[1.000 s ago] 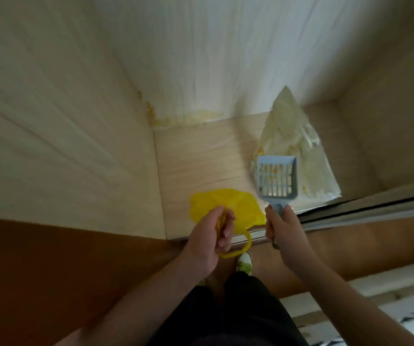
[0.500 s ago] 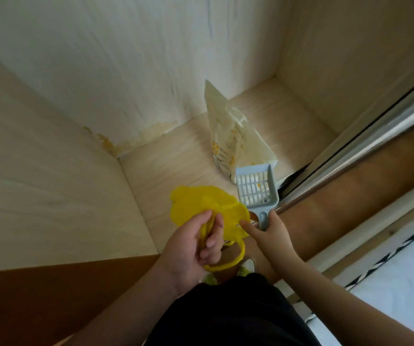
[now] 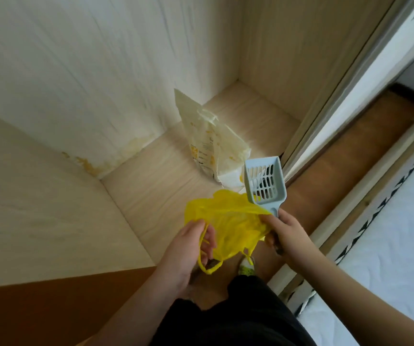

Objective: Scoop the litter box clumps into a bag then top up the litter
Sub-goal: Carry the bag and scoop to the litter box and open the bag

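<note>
My left hand [image 3: 188, 248] grips the yellow plastic bag [image 3: 228, 221] by its handle loop. My right hand [image 3: 284, 231] pinches the bag's right edge while holding the blue litter scoop [image 3: 264, 182] upright. Farther off, a pale litter pouch [image 3: 208, 143] stands on the wooden floor [image 3: 156, 186].
</note>
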